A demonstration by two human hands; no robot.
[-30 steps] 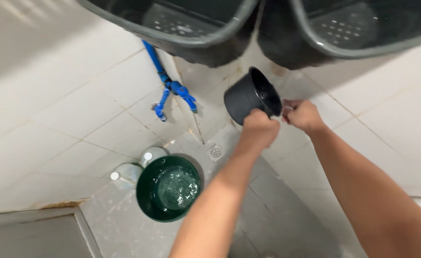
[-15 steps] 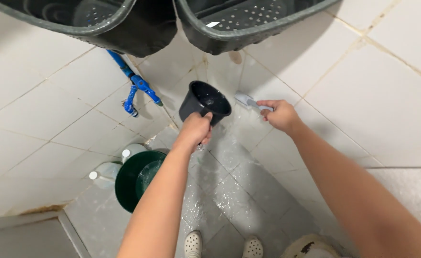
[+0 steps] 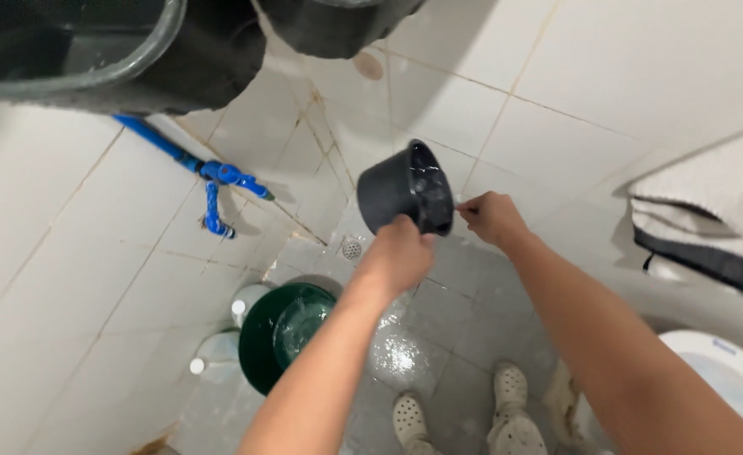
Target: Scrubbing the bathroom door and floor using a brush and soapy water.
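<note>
My left hand (image 3: 401, 251) grips a black plastic water scoop (image 3: 401, 195) from below and holds it up over the wet floor. The scoop is tilted, with its wet inside facing right. My right hand (image 3: 491, 217) is right beside the scoop's rim, with its fingers pinched on a small grey brush that is almost hidden behind the rim. Both forearms reach in from the lower edge of the view.
A green bucket (image 3: 283, 337) with water stands on the floor at lower left, with two white bottles (image 3: 249, 303) beside it. A blue tap (image 3: 219, 181) juts from the tiled wall under dark baskets (image 3: 76, 50). A floor drain (image 3: 352, 248), a toilet (image 3: 717, 371), a towel (image 3: 708, 211) and white clogs (image 3: 409, 417) are around.
The view has swung to the right and down. The scoop has tipped so its opening faces right, and my right hand has come back to its rim with the brush.
</note>
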